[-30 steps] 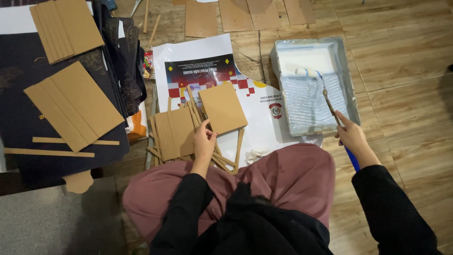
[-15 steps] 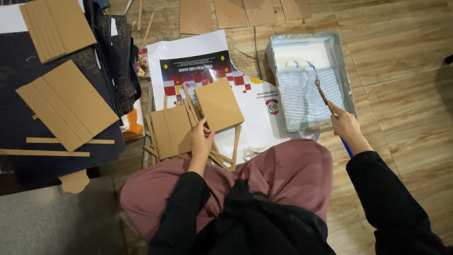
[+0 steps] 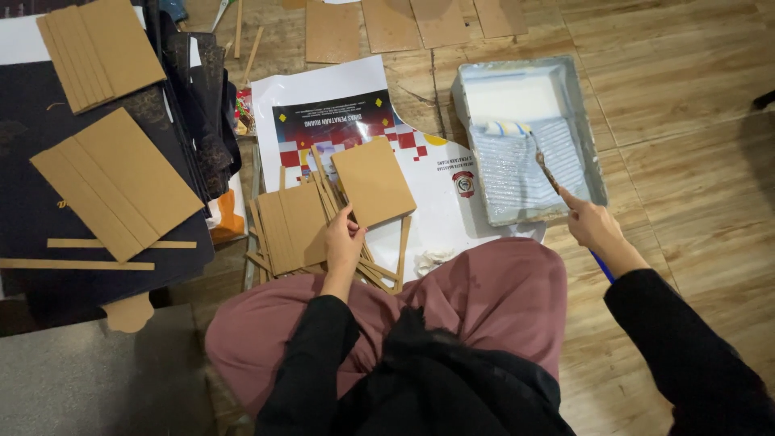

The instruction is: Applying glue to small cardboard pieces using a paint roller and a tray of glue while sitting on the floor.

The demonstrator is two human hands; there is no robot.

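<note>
The right hand point(image 3: 596, 228) has its fingers clamped on the handle of a small paint roller point(image 3: 507, 129), whose sleeve rests on the ribbed slope inside the grey paint tray point(image 3: 593, 161). Left of the tray, the left hand point(image 3: 345, 240) pinches a square brown board point(image 3: 373, 181) above a pile of strips. An overloaded roller could drip onto the printed poster point(image 3: 323, 89) between tray and board.

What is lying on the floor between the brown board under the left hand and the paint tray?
In the head view, only the white poster lies between the brown board and the paint tray.
</note>
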